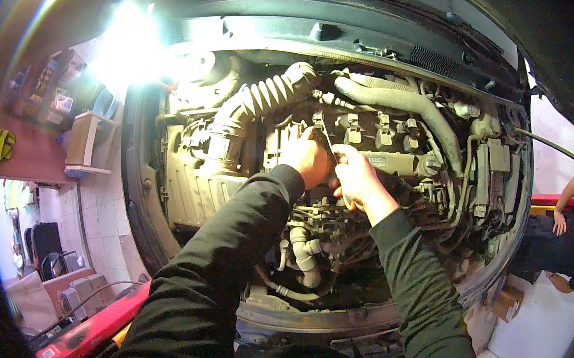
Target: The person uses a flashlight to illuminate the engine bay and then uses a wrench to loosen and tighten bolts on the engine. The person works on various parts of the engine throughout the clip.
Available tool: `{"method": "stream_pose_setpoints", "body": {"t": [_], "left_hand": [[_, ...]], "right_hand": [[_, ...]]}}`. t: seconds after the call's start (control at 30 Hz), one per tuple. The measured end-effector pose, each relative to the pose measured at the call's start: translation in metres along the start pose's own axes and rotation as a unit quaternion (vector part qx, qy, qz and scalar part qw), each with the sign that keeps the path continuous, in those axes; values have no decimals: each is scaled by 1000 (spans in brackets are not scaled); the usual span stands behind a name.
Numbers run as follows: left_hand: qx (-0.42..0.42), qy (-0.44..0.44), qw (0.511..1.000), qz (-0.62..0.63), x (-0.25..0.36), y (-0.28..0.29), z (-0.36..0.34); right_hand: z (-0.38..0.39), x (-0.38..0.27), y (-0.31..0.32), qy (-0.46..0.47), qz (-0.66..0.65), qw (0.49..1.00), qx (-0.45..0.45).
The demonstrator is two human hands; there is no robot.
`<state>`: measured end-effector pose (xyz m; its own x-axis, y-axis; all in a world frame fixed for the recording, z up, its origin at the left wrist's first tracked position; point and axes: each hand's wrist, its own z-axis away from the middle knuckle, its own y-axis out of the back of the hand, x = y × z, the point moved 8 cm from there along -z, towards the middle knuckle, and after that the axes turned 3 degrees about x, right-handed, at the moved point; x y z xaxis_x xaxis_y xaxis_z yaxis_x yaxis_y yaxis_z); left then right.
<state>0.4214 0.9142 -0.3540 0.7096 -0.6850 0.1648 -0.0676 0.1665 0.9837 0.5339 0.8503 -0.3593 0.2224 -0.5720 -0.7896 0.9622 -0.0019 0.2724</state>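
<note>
At the engine bay's centre, the right hand [357, 177] has fingers clamped on a thin metal tool [328, 139] pointing to eleven o'clock. The left hand [307, 157], fingers curled together, touches the engine top [395, 161]; both forearms rise from six o'clock.

A single head-worn fisheye view looks steeply down from close above into the open engine bay [342, 149], which fills the middle, its edges bowing toward the rim, with workshop floor [107, 226] at nine o'clock and another person [566, 228] at three o'clock.
</note>
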Motion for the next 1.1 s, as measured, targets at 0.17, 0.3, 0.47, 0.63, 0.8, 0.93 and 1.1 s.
{"method": "stream_pose_setpoints", "body": {"t": [0.17,0.3,0.47,0.63,0.8,0.93,1.1], "left_hand": [[9,-26,1000,-9,2,1,3],[29,-38,999,-13,2,-7,2],[114,-3,993,43,-8,-1,1],[27,-32,999,17,-4,-2,4],[72,-23,997,19,-3,11,6],[82,-30,996,32,-2,7,7],[84,-24,995,41,-6,-4,3]], "right_hand": [[-12,-3,-6,-5,-40,999,-10],[-13,2,-4,-20,-123,992,-2],[-18,10,-6,-74,-265,961,-28],[-19,5,-1,-13,-48,999,20],[-6,-20,-2,147,241,950,130],[-2,-19,-5,155,239,948,140],[-3,-22,1,167,296,928,153]]}}
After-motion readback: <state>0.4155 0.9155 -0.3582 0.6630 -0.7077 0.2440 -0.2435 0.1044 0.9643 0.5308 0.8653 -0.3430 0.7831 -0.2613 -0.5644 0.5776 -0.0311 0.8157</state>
